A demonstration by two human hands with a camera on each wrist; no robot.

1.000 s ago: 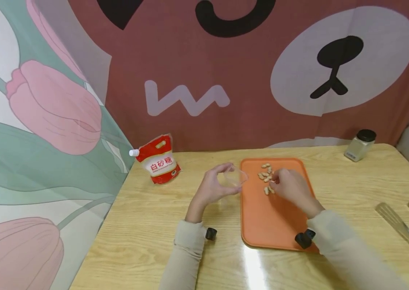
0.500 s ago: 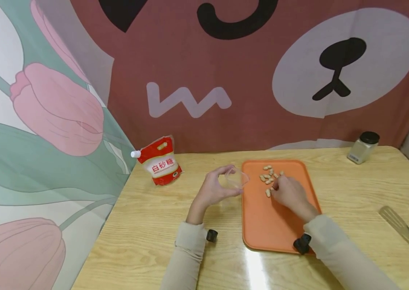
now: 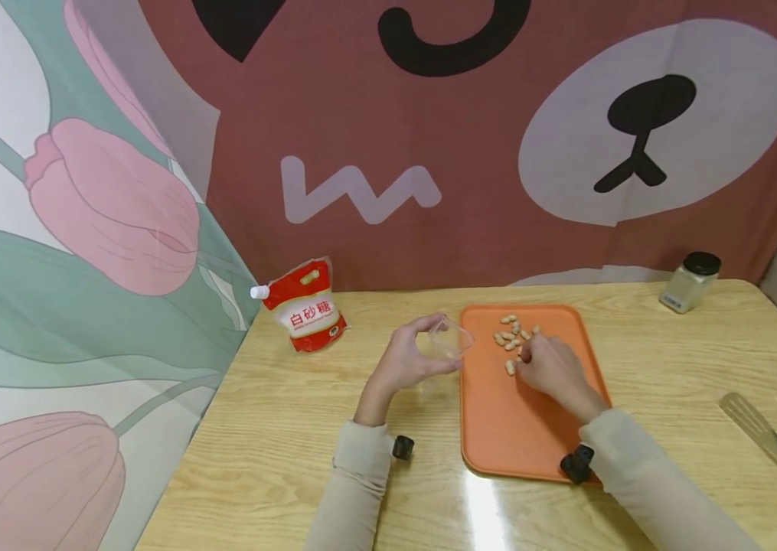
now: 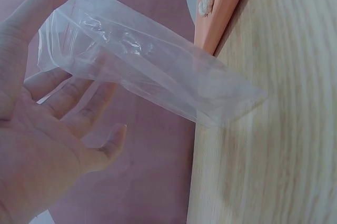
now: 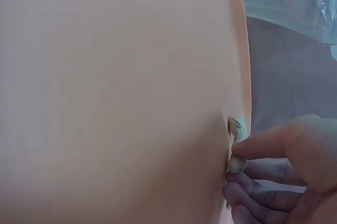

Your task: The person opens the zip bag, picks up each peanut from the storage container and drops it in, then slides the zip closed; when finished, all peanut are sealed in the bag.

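Observation:
My left hand (image 3: 405, 358) holds a clear plastic bag (image 4: 152, 66) at its mouth, which stands spread between the thumb and fingers. The bag is beside the left edge of the orange tray (image 3: 505, 428), its lower end over the wooden table. My right hand (image 3: 556, 373) is over the tray, thumb and forefinger pinching a peanut (image 5: 237, 164) close to the tray's surface. Another peanut (image 5: 238, 128) lies just beside the thumb. Several unshelled peanuts (image 3: 508, 337) are scattered on the far part of the tray, and the right hand covers some of that area.
A red bag of white sugar (image 3: 308, 310) with a white cap stands at the back left. At the back right is a jar (image 3: 690, 283) with a black lid. Two slotted turners (image 3: 756, 425) lie on the right of the table. A printed curtain (image 3: 360, 252) hangs behind.
My right hand has shifted slightly nearer to me on the tray, to the closest peanuts, uncovering others behind it. The left hand keeps its hold on the bag.

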